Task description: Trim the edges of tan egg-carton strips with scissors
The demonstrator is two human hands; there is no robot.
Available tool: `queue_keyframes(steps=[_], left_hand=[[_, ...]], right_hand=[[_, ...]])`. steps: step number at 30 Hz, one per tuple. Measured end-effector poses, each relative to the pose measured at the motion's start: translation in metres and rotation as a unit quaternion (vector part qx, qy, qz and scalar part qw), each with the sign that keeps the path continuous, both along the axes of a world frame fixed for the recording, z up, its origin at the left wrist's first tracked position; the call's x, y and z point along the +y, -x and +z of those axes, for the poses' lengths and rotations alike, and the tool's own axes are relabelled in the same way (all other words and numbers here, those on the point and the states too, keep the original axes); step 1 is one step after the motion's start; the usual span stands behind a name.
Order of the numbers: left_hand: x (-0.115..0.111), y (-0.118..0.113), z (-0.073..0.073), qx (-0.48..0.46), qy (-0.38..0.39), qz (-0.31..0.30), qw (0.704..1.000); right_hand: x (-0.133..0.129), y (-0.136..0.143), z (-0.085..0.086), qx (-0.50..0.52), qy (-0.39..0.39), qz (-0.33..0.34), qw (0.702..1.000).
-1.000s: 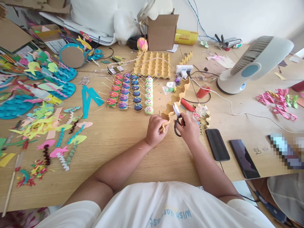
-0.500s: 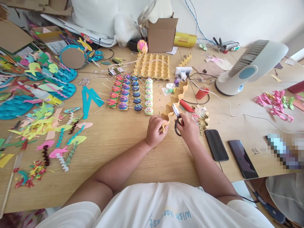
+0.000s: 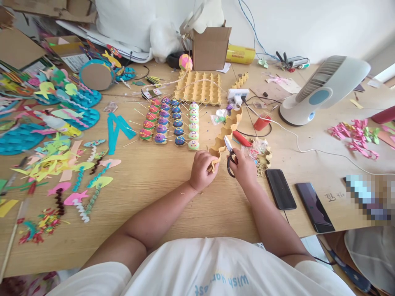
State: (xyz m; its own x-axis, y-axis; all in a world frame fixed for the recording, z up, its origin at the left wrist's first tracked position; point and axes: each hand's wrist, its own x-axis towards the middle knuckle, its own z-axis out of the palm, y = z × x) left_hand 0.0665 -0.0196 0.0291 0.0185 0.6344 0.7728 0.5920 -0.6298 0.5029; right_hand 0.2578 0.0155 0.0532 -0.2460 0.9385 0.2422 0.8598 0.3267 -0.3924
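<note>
A yellowish strip of egg carton (image 3: 227,130) slants away from me, its near end pinched in my left hand (image 3: 202,170). My right hand (image 3: 244,167) is closed around the black handles of a pair of scissors (image 3: 228,144). The blades point up and to the left, against the right edge of the strip; whether they bite into it I cannot tell. Beyond my hands stand rows of painted egg-carton caterpillars in red (image 3: 148,119), purple (image 3: 162,122), dark blue (image 3: 178,122) and pale green (image 3: 194,125).
At the back lies a whole egg tray (image 3: 198,87). A white fan (image 3: 321,92), a power strip (image 3: 238,93) and a white cable stand right. Two phones (image 3: 280,189) lie beside my right forearm. Paper fish (image 3: 77,197) and blue strips (image 3: 115,131) cover the left. Carton scraps (image 3: 264,158) lie near my right hand.
The whole view has shifted very slightly. Both hands, the scissors and the carton strip keep almost the same positions.
</note>
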Motion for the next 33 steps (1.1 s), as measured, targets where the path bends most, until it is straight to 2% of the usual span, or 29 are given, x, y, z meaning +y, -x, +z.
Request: queue_keyframes(steps=[10,17,26,28,29,31,33], left_hand=[[0.001,0.0,-0.003,0.005,0.005,0.004,1.0],[0.0,0.0,-0.001,-0.005,0.004,0.012,1.0],[0.0,0.0,0.002,-0.046,0.01,0.008,0.999],[0.0,0.001,0.001,-0.061,0.014,0.01,0.998],[0.0,0.001,0.001,-0.069,0.015,0.01,0.997],[0.001,0.001,0.0,-0.087,0.022,0.003,0.996],[0.0,0.0,0.0,-0.104,0.033,-0.015,0.994]], right_hand=[[0.0,0.001,-0.002,0.004,0.005,-0.025,1.0],[0.002,-0.006,-0.008,0.156,0.002,-0.065,0.986],[-0.001,0.002,-0.007,0.249,0.057,0.008,0.967],[0.0,0.004,-0.01,0.317,0.077,0.01,0.945],[0.001,0.005,-0.011,0.367,0.095,0.008,0.925],[0.004,0.007,-0.015,0.483,0.139,-0.002,0.865],[0.008,0.009,-0.016,0.594,0.181,-0.022,0.783]])
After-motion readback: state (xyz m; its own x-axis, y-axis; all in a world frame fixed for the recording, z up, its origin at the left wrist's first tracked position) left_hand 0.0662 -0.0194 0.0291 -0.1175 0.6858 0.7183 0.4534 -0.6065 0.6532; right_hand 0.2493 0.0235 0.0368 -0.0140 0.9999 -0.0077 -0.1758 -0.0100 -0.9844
